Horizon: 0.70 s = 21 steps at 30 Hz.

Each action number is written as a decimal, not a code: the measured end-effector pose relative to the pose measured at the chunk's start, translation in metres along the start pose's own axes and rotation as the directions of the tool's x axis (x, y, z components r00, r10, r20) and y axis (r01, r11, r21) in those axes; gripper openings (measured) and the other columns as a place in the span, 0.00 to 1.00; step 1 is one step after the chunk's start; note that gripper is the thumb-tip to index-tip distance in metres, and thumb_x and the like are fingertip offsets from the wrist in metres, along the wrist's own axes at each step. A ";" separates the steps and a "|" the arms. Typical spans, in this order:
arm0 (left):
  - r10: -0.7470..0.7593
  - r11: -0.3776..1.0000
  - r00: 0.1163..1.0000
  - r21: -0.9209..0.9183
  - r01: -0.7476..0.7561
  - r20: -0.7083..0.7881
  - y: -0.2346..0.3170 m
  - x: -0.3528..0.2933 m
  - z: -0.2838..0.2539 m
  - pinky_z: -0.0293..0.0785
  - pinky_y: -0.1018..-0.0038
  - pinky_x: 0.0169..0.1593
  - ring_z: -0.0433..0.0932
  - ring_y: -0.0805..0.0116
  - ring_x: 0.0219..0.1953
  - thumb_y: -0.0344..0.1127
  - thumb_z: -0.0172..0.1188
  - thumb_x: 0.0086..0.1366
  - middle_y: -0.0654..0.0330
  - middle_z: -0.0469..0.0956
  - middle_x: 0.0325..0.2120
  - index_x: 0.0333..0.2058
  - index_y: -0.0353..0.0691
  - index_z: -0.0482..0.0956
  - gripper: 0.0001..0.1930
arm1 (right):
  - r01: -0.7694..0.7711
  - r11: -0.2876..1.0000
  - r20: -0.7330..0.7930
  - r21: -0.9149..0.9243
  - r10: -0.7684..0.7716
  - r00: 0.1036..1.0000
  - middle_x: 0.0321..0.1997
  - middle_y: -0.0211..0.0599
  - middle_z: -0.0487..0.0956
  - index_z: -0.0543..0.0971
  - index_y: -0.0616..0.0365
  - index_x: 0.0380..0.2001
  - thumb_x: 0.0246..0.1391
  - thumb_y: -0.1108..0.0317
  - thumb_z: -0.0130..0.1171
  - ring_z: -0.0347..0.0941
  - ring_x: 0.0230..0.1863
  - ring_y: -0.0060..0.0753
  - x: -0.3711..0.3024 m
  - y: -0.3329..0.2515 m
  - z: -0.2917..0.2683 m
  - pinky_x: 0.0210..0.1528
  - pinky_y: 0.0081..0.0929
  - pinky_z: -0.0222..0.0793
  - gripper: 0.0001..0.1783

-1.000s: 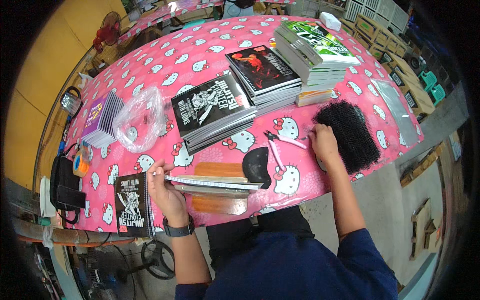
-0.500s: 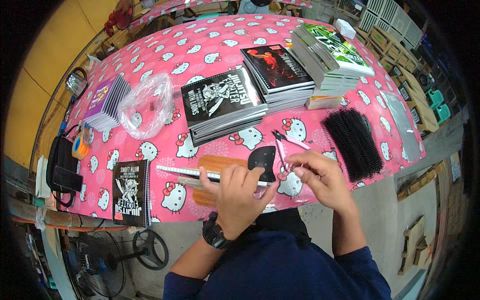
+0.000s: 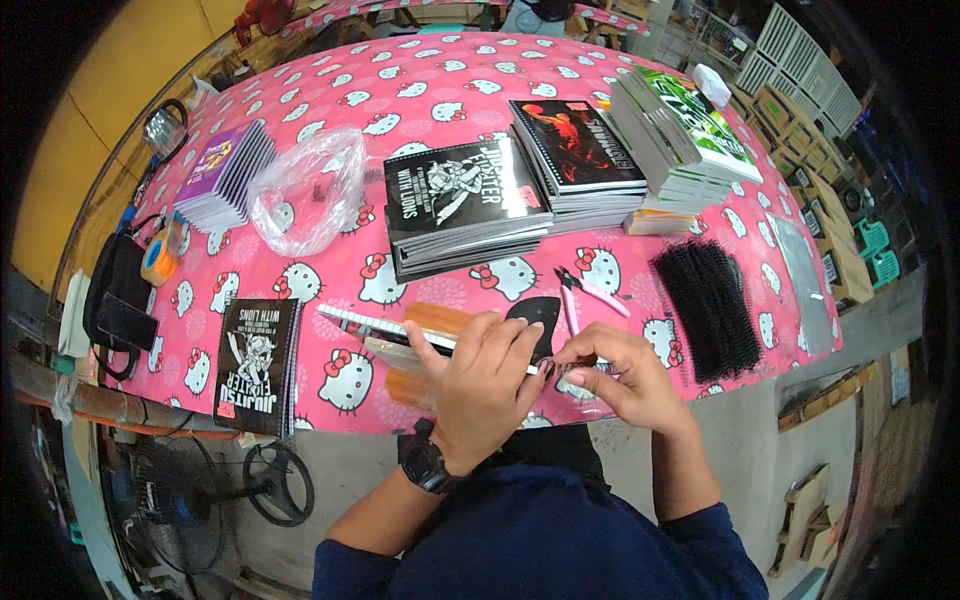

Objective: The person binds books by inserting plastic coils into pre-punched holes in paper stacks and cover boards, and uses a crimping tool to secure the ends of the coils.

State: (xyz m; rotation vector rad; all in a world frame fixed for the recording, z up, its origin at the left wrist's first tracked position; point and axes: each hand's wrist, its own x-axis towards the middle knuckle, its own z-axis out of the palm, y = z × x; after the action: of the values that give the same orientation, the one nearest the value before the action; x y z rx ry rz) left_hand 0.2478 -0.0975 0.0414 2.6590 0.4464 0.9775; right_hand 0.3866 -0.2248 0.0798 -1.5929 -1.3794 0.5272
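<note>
A notebook (image 3: 355,322) stands on its edge, white page side up, on a wooden block (image 3: 405,388). My left hand (image 3: 485,385) is closed over it, fingers across the top. At the notebook's right end, my right hand (image 3: 632,375) pinches a small dark piece that looks like the end of a black spiral coil (image 3: 547,368); the fingers partly hide it. Behind the hands lies a black curved pad (image 3: 535,315). Just beyond my right hand rest pink-handled cutting pliers (image 3: 592,294), touched by neither hand.
Stacks of spiral notebooks (image 3: 465,195) stand at the back, beside a crumpled plastic bag (image 3: 310,195). A bundle of black coils (image 3: 706,310) lies to the right. Nearer left are a finished-looking notebook (image 3: 255,365), tape rolls (image 3: 160,262) and a black pouch (image 3: 125,290).
My right hand has let go of the pliers, which now lie on the table. It has come down and left to the notebook's end. The view has shifted slightly.
</note>
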 end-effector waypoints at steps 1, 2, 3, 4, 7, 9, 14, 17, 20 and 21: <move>-0.009 1.000 1.000 0.002 0.009 -0.005 -0.001 -0.001 0.000 0.25 0.31 0.58 0.70 0.69 0.49 0.42 0.63 0.50 0.69 0.75 0.40 0.43 0.49 0.77 0.19 | -0.049 0.998 0.043 0.039 0.047 0.998 0.34 0.39 0.78 0.77 0.61 0.36 0.52 0.73 0.57 0.73 0.35 0.34 0.001 -0.001 -0.001 0.39 0.27 0.69 0.08; 0.006 1.000 1.000 0.012 -0.006 -0.015 -0.001 0.000 0.001 0.26 0.31 0.57 0.70 0.69 0.50 0.42 0.63 0.50 0.69 0.75 0.40 0.44 0.49 0.77 0.20 | -0.048 0.998 0.049 0.034 0.046 0.998 0.34 0.39 0.78 0.77 0.61 0.36 0.52 0.73 0.57 0.73 0.35 0.34 0.001 -0.002 -0.001 0.39 0.27 0.69 0.08; 0.021 1.000 0.999 0.023 -0.021 -0.025 -0.002 0.000 0.001 0.27 0.30 0.57 0.70 0.69 0.50 0.42 0.63 0.50 0.69 0.75 0.41 0.44 0.48 0.76 0.21 | -0.088 0.995 0.095 0.050 0.083 0.992 0.33 0.38 0.78 0.78 0.61 0.36 0.53 0.73 0.55 0.73 0.34 0.34 0.001 -0.003 0.000 0.38 0.28 0.70 0.08; 0.016 1.000 0.999 0.022 -0.016 -0.032 -0.001 0.000 0.000 0.27 0.30 0.57 0.70 0.69 0.50 0.42 0.63 0.50 0.69 0.75 0.41 0.44 0.48 0.76 0.21 | -0.128 0.990 0.142 0.064 0.118 0.983 0.32 0.38 0.78 0.78 0.61 0.37 0.55 0.72 0.54 0.74 0.33 0.34 0.001 -0.005 0.001 0.38 0.28 0.70 0.08; -0.001 1.000 1.000 -0.023 0.001 0.027 0.000 0.003 -0.010 0.25 0.36 0.60 0.70 0.68 0.51 0.41 0.64 0.51 0.68 0.75 0.42 0.46 0.48 0.76 0.22 | -0.070 0.996 0.031 -0.056 0.072 0.997 0.30 0.38 0.78 0.78 0.61 0.38 0.55 0.72 0.55 0.74 0.31 0.32 0.004 -0.009 0.006 0.36 0.27 0.69 0.09; -0.037 0.976 0.999 -0.213 0.042 0.028 0.000 0.008 -0.024 0.32 0.43 0.63 0.73 0.68 0.46 0.36 0.63 0.52 0.67 0.77 0.39 0.42 0.48 0.78 0.16 | -0.067 0.996 0.011 -0.061 0.067 0.998 0.30 0.38 0.77 0.79 0.60 0.38 0.53 0.72 0.57 0.74 0.31 0.32 0.003 -0.012 0.000 0.36 0.27 0.69 0.09; 0.036 0.952 0.999 -0.304 -0.044 -0.030 -0.019 0.001 -0.023 0.47 0.55 0.63 0.77 0.68 0.38 0.30 0.62 0.52 0.66 0.79 0.31 0.33 0.46 0.81 0.08 | -0.065 0.991 -0.120 -0.118 0.051 0.991 0.31 0.36 0.77 0.79 0.60 0.35 0.46 0.73 0.63 0.73 0.33 0.33 0.006 -0.003 0.005 0.36 0.27 0.68 0.11; 0.041 0.951 0.998 -0.304 -0.056 -0.053 -0.021 0.000 -0.023 0.51 0.57 0.61 0.76 0.70 0.37 0.30 0.62 0.53 0.67 0.78 0.30 0.32 0.47 0.81 0.06 | -0.010 0.995 -0.088 -0.095 0.002 0.996 0.32 0.35 0.77 0.79 0.59 0.34 0.43 0.74 0.65 0.72 0.35 0.34 0.008 -0.001 0.006 0.38 0.27 0.68 0.11; 0.057 0.954 0.997 -0.291 -0.069 -0.049 -0.023 0.000 -0.023 0.52 0.55 0.60 0.75 0.71 0.39 0.32 0.62 0.54 0.68 0.77 0.31 0.32 0.47 0.81 0.06 | 0.049 0.992 -0.032 -0.119 -0.053 0.998 0.32 0.35 0.77 0.79 0.59 0.33 0.42 0.74 0.65 0.71 0.37 0.33 0.012 -0.002 0.003 0.40 0.27 0.67 0.11; 0.058 0.952 0.997 -0.298 -0.071 -0.051 -0.023 0.000 -0.022 0.52 0.55 0.60 0.75 0.71 0.39 0.31 0.62 0.54 0.68 0.77 0.31 0.32 0.47 0.81 0.06 | 0.052 0.992 -0.021 -0.116 -0.055 0.998 0.33 0.34 0.77 0.79 0.59 0.33 0.42 0.74 0.65 0.71 0.37 0.34 0.014 -0.001 0.004 0.41 0.28 0.67 0.11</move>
State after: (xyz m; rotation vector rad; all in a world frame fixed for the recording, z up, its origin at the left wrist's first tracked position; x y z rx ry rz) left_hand 0.2288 -0.0734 0.0496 2.3964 0.2007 1.0308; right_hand 0.3870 -0.2108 0.0825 -1.6435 -1.4528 0.4012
